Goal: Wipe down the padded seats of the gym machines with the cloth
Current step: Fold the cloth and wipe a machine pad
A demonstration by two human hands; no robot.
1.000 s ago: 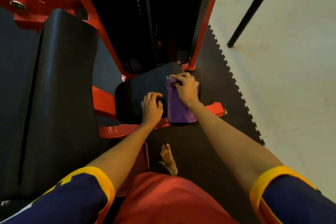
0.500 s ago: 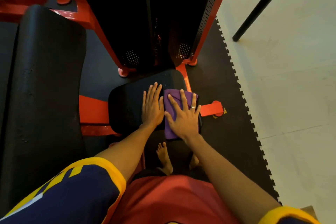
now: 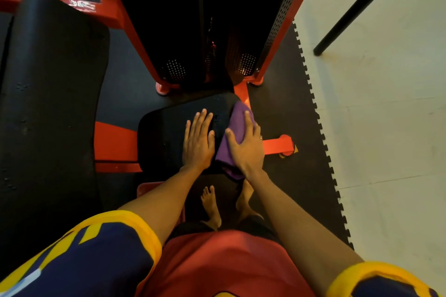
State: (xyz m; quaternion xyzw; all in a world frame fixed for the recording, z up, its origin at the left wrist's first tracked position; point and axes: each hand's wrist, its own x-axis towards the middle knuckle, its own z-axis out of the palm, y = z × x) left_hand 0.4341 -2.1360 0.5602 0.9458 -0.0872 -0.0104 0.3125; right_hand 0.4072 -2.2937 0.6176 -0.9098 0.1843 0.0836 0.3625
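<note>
A small black padded seat [image 3: 166, 135] sits low on a red machine frame, seen from above. My left hand [image 3: 198, 142] lies flat on the seat's middle with fingers straight. My right hand [image 3: 246, 147] presses a purple cloth [image 3: 237, 118] onto the seat's right edge; its fingers spread over the cloth and bend a little over the pad's side. The cloth hangs down past the near right corner of the seat. Small wet specks show on the pad's far part.
A long black backrest pad [image 3: 53, 108] stands to the left. The red-framed weight stack housing [image 3: 205, 19] rises just behind the seat. A red foot bar [image 3: 277, 143] juts right. Black rubber matting meets pale floor at right, where a black pole [image 3: 357, 7] stands. My bare feet are below the seat.
My right hand has slid the cloth from the seat's near middle toward the far right edge. My left hand stays flat on the pad. The view has tilted further down.
</note>
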